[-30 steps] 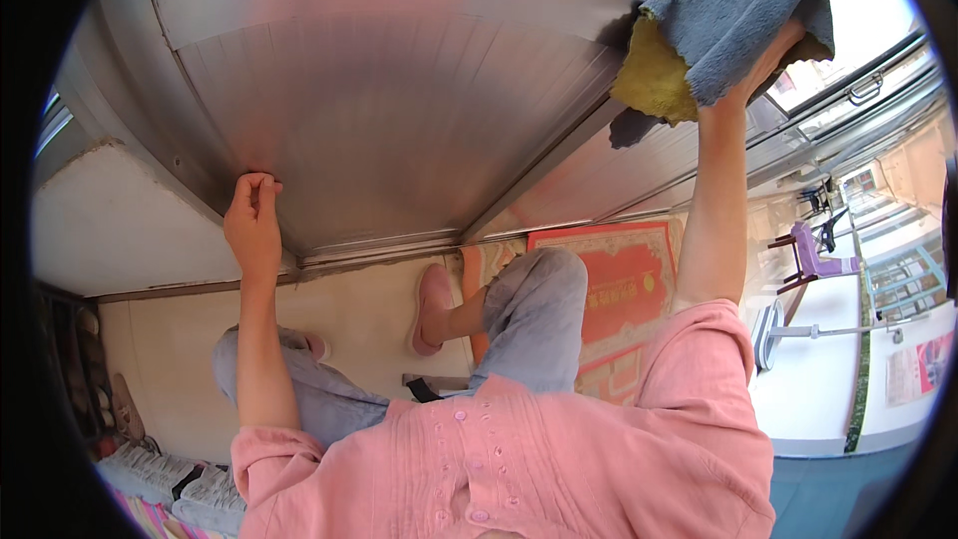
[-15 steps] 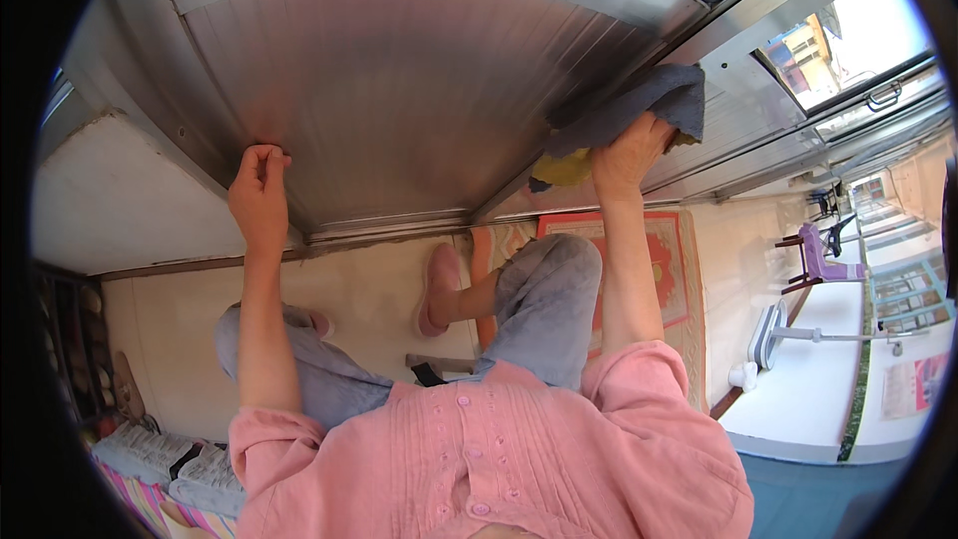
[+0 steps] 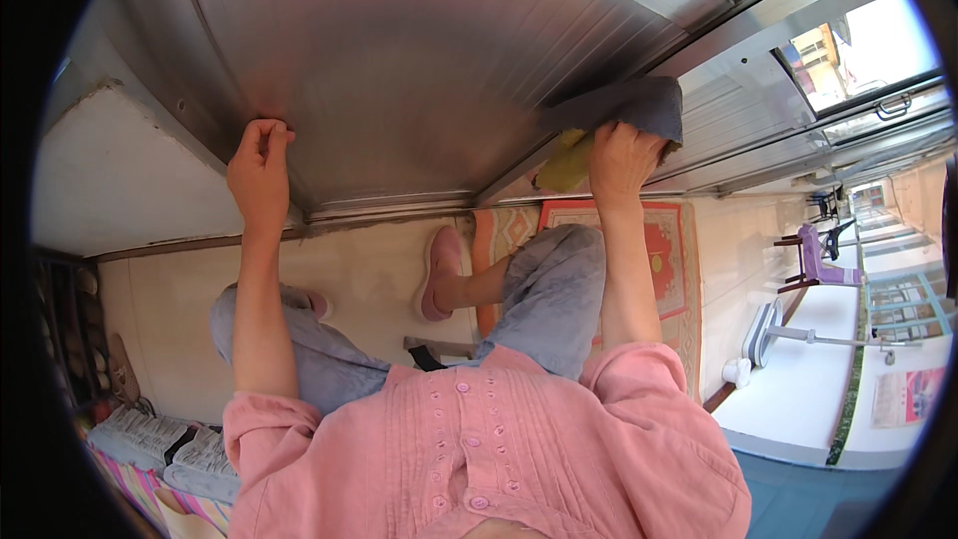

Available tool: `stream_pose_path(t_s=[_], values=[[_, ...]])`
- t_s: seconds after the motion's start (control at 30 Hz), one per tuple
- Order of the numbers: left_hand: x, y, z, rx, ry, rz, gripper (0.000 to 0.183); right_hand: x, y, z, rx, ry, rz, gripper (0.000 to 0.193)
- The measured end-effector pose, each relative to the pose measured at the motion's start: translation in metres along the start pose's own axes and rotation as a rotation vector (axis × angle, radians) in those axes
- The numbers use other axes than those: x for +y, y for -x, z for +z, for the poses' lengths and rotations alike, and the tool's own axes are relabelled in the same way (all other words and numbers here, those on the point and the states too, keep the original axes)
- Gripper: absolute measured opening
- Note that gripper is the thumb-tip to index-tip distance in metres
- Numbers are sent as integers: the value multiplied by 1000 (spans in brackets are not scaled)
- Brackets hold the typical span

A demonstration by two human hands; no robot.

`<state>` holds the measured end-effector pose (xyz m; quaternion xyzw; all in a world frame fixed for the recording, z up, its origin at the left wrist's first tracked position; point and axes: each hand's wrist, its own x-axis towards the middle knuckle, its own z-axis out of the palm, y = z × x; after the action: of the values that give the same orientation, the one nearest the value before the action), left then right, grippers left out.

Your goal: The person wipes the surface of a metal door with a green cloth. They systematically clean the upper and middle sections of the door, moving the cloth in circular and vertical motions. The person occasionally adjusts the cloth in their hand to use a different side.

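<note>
A dark grey cloth with a yellow-green side (image 3: 649,105) is bunched in my right hand (image 3: 621,162), whose fingers are closed around it. The cloth lies against the right edge of a ribbed metal door panel (image 3: 399,80), where the panel meets its frame. My left hand (image 3: 261,165) is closed, thumb against curled fingers, near the lower left of the panel. Whatever those fingers may hold cannot be made out. Below the panel runs a metal bottom rail (image 3: 389,204).
A red patterned rug (image 3: 664,250) lies on the tiled floor beside my leg. At the left are a white wall block (image 3: 130,175) and a dark shoe rack (image 3: 75,329). A purple chair (image 3: 820,258) and a scale with a pole (image 3: 766,334) stand to the right.
The cloth has shifted slightly left and its yellow-green part hangs differently, as my right hand's grip turned. My left hand has moved slightly up in the picture, still closed.
</note>
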<state>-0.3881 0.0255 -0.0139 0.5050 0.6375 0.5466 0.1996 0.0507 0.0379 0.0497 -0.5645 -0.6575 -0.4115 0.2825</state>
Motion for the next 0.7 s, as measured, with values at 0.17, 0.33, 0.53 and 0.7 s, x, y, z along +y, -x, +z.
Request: stream_pose_path(t_s=[0.17,0.33,0.53,0.7], values=[[-1,2,-3,6,2,-16,20,21,-118,-40,270,37,-52,49],[-3,3,0,18,3,5,20,36,-118,-22,355,47,-40,53],[-4,14,5,30,-58,51,21,-2,-13,9,127,-101,60,47],[95,89,58,-412,96,256,19,-12,-5,-27,23,-253,106,44]])
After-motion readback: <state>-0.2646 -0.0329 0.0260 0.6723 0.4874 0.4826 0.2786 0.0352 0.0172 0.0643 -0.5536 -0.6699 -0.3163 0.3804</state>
